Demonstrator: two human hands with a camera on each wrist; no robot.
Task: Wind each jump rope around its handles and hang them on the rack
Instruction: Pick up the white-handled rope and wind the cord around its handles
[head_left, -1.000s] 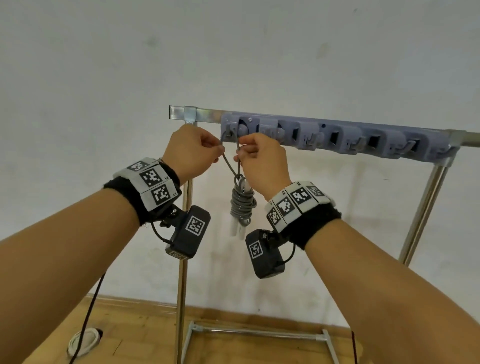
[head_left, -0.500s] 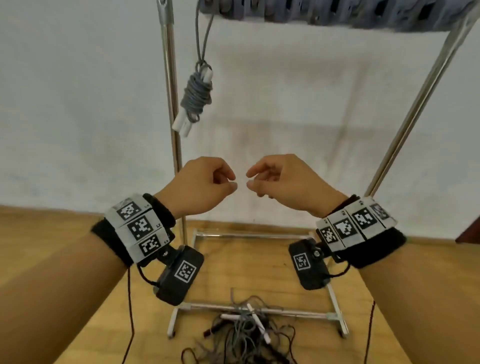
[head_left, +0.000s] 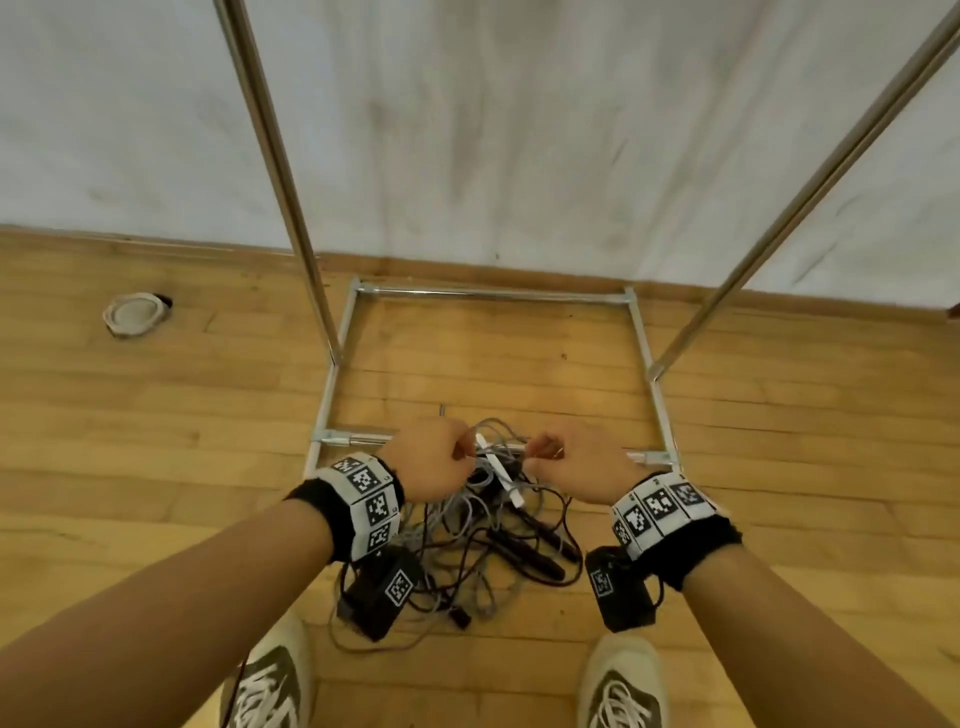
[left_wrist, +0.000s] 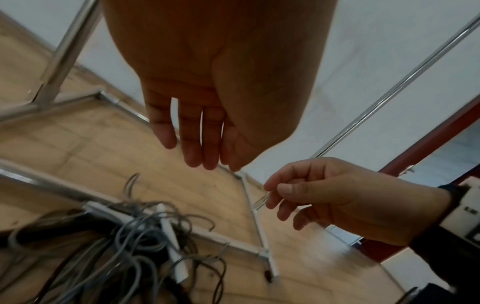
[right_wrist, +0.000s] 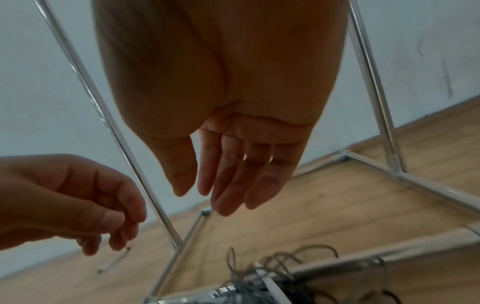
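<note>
A tangle of grey and dark jump ropes lies on the wooden floor across the rack's front base bar. A white handle and black handles stick out of it. My left hand and right hand hover close together just above the pile, fingers relaxed, holding nothing. In the left wrist view my left hand hangs over the ropes, with the right hand beside it. From the right wrist, the right hand's fingers point down at the pile. The rack's hook rail is out of view.
The rack's two metal posts rise on either side, joined by a square base frame on the floor against a white wall. A round floor fitting sits to the left. My shoes stand just behind the pile.
Both hands let go of the wound grey rope, left hanging on the rack's hook, and dropped to just above the floor pile. The head view tilted down from the rail.
</note>
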